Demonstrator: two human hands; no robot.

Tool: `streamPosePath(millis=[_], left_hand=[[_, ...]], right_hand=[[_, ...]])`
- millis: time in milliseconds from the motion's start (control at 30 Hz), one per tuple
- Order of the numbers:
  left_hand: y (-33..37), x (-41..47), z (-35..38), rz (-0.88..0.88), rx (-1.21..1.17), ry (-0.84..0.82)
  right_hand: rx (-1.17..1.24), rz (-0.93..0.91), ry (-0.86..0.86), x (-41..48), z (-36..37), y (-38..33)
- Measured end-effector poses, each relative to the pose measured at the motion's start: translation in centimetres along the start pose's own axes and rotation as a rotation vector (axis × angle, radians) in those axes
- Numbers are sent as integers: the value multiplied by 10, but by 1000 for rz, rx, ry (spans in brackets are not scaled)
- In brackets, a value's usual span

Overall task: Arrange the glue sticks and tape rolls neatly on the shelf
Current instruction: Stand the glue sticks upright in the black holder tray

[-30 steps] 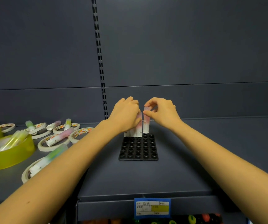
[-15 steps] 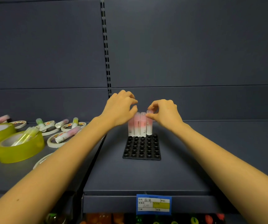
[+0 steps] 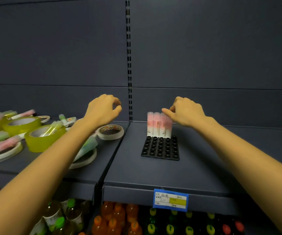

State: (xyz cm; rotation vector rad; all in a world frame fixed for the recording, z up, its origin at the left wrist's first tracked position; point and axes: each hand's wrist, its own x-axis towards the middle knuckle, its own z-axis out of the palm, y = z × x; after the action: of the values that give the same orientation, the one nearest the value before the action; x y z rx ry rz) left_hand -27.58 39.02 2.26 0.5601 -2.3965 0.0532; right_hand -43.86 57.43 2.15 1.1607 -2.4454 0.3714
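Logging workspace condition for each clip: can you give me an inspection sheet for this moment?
Surface: dark grey shelf, two boards side by side.
Job's things: four pink glue sticks upright in the back row of a black holder tray; yellow tape rolls, white tape rolls and loose glue sticks jumbled on the left board.
Clutter: nothing seen.
Hands: left hand above the left board, loosely curled, holding nothing; right hand with fingers at the rightmost stick's top, grip unclear.
Cables: nothing seen.
Surroundings: dark back panel; blue price label; drink bottles below.
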Motion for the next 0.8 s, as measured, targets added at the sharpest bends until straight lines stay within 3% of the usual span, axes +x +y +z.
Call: streamPosePath(millis=[67, 167, 233, 433, 600, 800], left_hand=[[-13, -10, -6, -52, -3, 5], [-34, -23, -17, -133, -6, -10], [-49, -31, -23, -173, 3, -48], [-94, -49, -29, -188, 20, -171], [-121, -56, -34, -114, -30, -239], [-134, -65, -32, 39, -106, -311]], right_hand=[[-67, -39, 38, 0, -4, -5], [55, -75, 205, -6, -6, -26], [118, -116, 219, -11, -2, -51], [233, -98, -42, -17, 19, -136], [256, 60, -288, -20, 39, -186], [194, 188, -369, -30, 55, -218]])
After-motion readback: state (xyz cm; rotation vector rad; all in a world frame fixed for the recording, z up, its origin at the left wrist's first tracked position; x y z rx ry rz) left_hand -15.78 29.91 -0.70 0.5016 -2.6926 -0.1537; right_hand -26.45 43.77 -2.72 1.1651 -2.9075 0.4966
